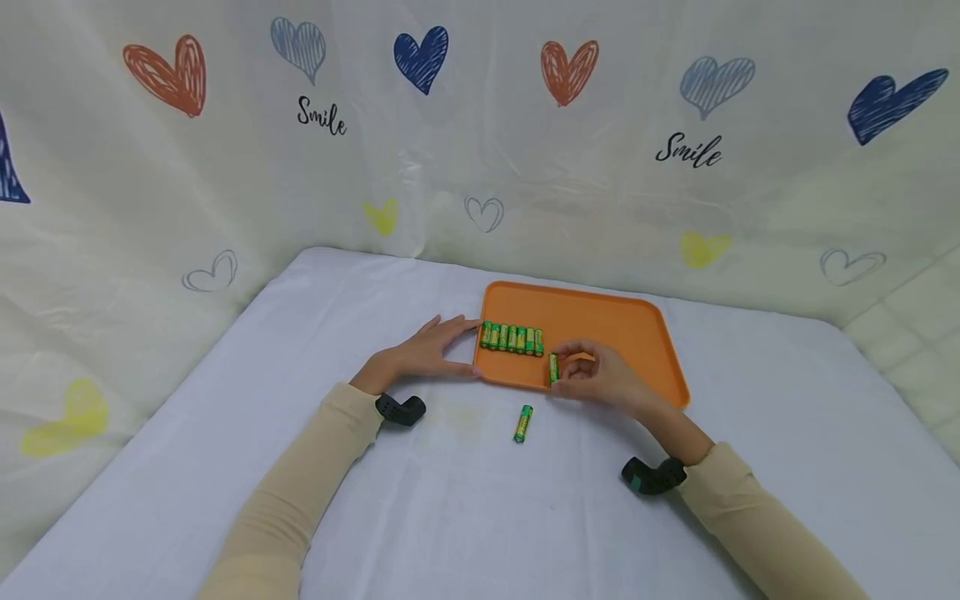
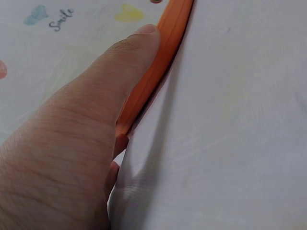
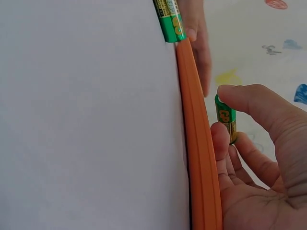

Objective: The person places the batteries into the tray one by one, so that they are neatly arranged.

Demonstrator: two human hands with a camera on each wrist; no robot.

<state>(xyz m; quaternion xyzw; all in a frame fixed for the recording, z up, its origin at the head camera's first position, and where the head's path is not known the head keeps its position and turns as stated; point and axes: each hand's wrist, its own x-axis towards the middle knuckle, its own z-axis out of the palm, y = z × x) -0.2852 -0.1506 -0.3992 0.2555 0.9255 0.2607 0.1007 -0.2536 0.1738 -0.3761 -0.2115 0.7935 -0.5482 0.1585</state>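
Observation:
My right hand (image 1: 596,375) pinches a green and gold battery (image 1: 553,368) between thumb and fingers, over the front part of an orange tray (image 1: 592,312). In the right wrist view the thumb presses one end of this battery (image 3: 225,115). Several like batteries (image 1: 512,338) lie side by side in a row along the tray's left part. My left hand (image 1: 427,350) rests against the tray's left edge, fingers extended and thumb at the front corner. The left wrist view has that thumb (image 2: 139,48) along the orange rim. One more battery (image 1: 522,423) lies on the white cloth before the tray.
A white cloth (image 1: 465,517) covers the table. Behind it hangs a pale curtain (image 1: 480,150) printed with hearts and "Smile". A black wrist device sits on each forearm, the left one (image 1: 401,410) and the right one (image 1: 654,477).

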